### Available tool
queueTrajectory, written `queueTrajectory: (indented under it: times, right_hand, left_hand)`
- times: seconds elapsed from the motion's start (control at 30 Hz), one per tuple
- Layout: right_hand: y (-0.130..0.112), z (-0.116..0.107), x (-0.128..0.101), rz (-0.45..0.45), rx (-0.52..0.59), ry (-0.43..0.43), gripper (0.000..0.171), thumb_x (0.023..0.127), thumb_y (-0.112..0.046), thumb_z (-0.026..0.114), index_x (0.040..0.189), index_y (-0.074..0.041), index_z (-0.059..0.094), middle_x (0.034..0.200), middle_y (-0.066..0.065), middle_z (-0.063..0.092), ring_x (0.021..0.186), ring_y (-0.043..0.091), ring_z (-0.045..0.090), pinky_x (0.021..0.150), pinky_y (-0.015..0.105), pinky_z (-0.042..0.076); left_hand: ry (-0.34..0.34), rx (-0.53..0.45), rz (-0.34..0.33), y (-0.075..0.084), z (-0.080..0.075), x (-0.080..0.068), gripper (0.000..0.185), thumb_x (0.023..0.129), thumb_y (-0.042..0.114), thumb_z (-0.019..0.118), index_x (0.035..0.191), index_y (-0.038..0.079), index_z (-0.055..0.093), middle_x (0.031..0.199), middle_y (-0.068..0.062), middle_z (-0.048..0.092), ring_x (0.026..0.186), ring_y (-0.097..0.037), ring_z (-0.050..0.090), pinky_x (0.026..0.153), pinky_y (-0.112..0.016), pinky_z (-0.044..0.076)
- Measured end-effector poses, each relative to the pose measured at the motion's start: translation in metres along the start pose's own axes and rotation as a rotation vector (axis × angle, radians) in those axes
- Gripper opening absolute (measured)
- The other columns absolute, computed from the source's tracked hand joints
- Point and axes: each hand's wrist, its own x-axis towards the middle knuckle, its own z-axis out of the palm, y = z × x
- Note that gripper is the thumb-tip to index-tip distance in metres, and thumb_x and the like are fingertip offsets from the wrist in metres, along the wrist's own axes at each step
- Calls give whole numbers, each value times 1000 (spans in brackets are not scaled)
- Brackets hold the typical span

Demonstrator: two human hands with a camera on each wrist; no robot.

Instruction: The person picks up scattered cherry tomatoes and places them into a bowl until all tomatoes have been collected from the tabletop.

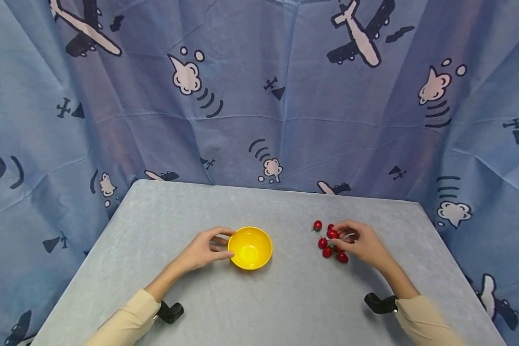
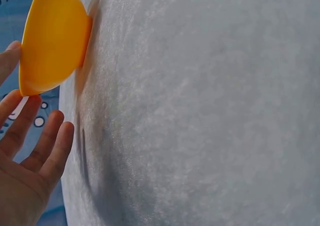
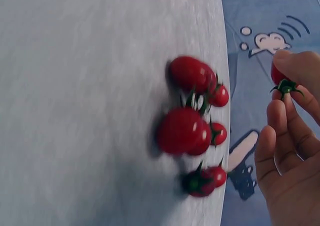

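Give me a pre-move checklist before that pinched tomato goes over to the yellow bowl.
1. Right hand has a tomato in its grip: ok, pinched at the fingertips.
2. Yellow bowl upright on the table: ok.
3. Left hand steadying the bowl: ok, fingers touch its rim.
4. Bowl free to receive: ok, looks empty.
5. Path between clear: ok, bare table.
6. Other tomatoes undisturbed: cannot tell, fingers close.
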Motion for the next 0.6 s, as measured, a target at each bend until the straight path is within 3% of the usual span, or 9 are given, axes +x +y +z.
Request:
queueTrajectory:
  times: [0.6]
  right_hand:
    - [-25, 43, 32, -53, 121, -58, 26, 85, -8, 84, 108, -3, 72, 97, 4, 70, 86, 22, 63, 73, 31, 55]
  left_hand:
    - [3, 8, -9, -1, -4, 4, 43, 90, 12, 81, 130, 5, 66, 129, -10, 65, 105, -26, 67, 89, -37, 56]
